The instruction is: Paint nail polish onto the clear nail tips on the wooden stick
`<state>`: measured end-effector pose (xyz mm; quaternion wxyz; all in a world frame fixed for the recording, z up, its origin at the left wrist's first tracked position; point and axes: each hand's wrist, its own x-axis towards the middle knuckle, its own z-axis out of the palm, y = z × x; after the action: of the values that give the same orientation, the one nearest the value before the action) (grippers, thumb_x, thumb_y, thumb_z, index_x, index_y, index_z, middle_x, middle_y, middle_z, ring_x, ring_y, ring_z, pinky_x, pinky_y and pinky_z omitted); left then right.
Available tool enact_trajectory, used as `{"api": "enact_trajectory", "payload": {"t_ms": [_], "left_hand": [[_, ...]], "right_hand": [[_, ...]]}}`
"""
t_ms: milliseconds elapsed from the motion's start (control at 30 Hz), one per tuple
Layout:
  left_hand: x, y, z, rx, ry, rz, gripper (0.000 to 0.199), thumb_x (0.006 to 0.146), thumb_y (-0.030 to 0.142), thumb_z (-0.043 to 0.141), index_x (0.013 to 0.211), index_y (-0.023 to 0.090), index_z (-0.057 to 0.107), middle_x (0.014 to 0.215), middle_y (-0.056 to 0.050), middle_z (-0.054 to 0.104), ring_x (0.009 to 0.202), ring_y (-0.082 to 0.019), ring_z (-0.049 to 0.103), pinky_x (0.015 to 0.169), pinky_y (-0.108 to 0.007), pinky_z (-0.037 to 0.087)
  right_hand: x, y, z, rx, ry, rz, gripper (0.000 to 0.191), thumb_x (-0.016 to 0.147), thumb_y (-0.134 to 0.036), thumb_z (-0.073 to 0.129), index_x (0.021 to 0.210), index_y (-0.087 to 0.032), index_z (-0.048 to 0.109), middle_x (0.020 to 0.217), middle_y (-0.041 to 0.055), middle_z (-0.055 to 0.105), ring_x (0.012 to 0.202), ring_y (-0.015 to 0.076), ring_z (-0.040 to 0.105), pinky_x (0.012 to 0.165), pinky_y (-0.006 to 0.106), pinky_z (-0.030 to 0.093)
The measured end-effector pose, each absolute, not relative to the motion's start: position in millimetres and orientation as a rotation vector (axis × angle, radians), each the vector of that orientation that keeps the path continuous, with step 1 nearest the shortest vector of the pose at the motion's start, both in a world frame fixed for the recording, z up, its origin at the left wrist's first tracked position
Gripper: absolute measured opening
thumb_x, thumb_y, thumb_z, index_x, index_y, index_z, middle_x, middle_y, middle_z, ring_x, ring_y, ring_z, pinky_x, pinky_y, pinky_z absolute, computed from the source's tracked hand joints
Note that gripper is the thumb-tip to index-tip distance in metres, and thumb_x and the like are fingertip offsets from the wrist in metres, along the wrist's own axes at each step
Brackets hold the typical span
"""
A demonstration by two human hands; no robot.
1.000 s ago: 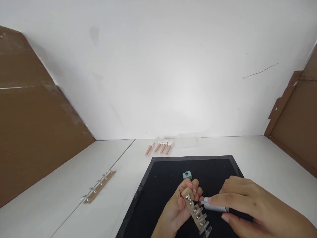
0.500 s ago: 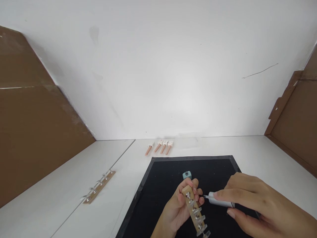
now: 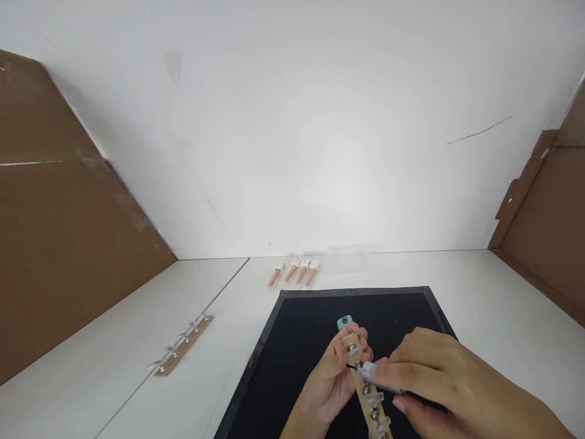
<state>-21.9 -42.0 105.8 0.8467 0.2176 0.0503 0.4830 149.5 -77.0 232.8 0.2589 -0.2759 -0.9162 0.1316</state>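
My left hand (image 3: 326, 378) is closed around a wooden strip (image 3: 363, 396) that carries clear false nail tips (image 3: 375, 397) on round metal mounts. Between the fingers of my right hand (image 3: 434, 378) is a nail polish brush (image 3: 381, 377) with a silver-grey cap handle. Its dark tip lies over the strip near the upper nail tips; whether it touches one I cannot tell. Just beyond my left fingers sits a small teal bottle (image 3: 344, 321) with its dark round mouth uncovered, its lower part hidden by my hand.
A black mat (image 3: 274, 378) lies under my hands on the white table (image 3: 237, 323). To the left rests a second wooden strip (image 3: 185, 346) with clear nail tips. Several small pink-and-white bottles (image 3: 301, 272) lie near the white wall. Brown cardboard panels (image 3: 68, 231) stand at both sides.
My right hand has moved left with the brush, bringing its tip from beside my left fingers to over the strip. My left hand has shifted the strip slightly.
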Motion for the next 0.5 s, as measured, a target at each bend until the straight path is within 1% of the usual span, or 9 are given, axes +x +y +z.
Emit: {"api": "enact_trajectory", "payload": {"t_ms": [100,333,433,500], "left_hand": [[-21.4,-42.0,105.3,0.462,0.079,1.009,0.026,0.065,0.022,0.074,0.089,0.016,0.065,0.082,-0.001,0.066,0.071,-0.009,0.064,0.066,-0.017,0.048],[-22.4,-44.4,111.2,0.457,0.108,1.008,0.026,0.063,0.021,0.076,0.086,0.015,0.065,0.078,0.0,0.066,0.069,-0.008,0.064,0.064,-0.017,0.05],[-23.8,-45.9,110.3,0.456,0.125,0.996,0.025,0.063,0.02,0.076,0.085,0.016,0.064,0.078,0.001,0.065,0.065,-0.008,0.064,0.064,-0.021,0.053],[-25.0,-46.7,108.6,0.444,0.145,0.994,0.024,0.064,0.019,0.075,0.085,0.016,0.064,0.079,0.002,0.065,0.064,-0.007,0.064,0.067,-0.024,0.054]], "right_hand": [[149.3,-77.0,231.5,-0.759,-2.497,0.339,0.03,0.085,-0.005,0.045,0.106,-0.018,0.062,0.075,0.0041,0.069,0.064,0.0143,0.06,0.059,0.025,0.048],[150.3,-78.1,233.8,-0.817,-2.529,0.351,0.027,0.087,-0.009,0.043,0.104,-0.015,0.063,0.077,0.0057,0.069,0.066,0.0151,0.061,0.062,0.027,0.048],[151.7,-78.8,232.1,-0.848,-2.511,0.355,0.029,0.087,-0.009,0.042,0.107,-0.017,0.062,0.076,0.0049,0.068,0.066,0.0151,0.061,0.062,0.027,0.048],[152.6,-79.1,230.6,-0.854,-2.498,0.339,0.03,0.086,-0.008,0.043,0.108,-0.017,0.061,0.075,0.0046,0.068,0.065,0.0155,0.06,0.061,0.027,0.048]]}}
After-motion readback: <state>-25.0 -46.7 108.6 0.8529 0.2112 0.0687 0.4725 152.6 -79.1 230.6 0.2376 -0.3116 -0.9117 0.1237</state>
